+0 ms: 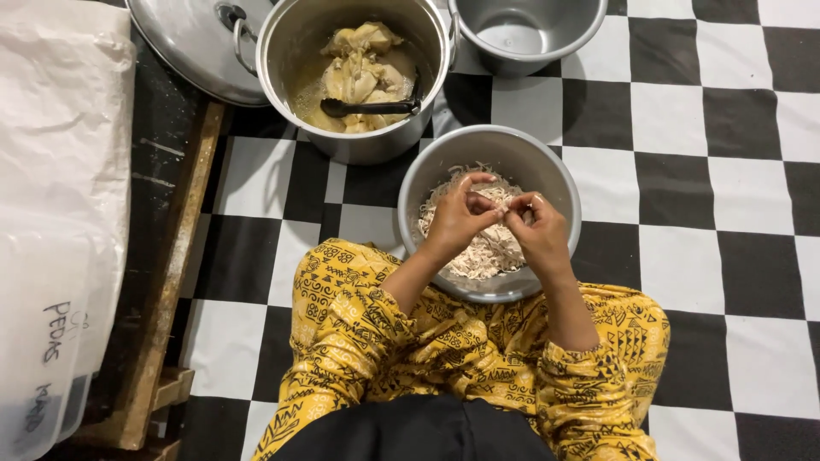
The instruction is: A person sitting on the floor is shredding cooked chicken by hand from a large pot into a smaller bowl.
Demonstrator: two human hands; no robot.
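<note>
- The checkered floor (683, 128) carries a large pot (290, 51) of cooked chicken pieces (359, 72) with a black ladle (367, 107).
- The metal bowl (559, 183) nearest the person holds pale shredded chicken (483, 252).
- Left hand (455, 220) and right hand (538, 232) meet over it, fingertips pinching a chicken strip (498, 207); shredding seems underway, pulling apart gently next.

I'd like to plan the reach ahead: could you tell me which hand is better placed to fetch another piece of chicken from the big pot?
Probably the left hand: the pot of chicken stands up and left of the bowl, on its side, while the right hand would cross over.
</note>
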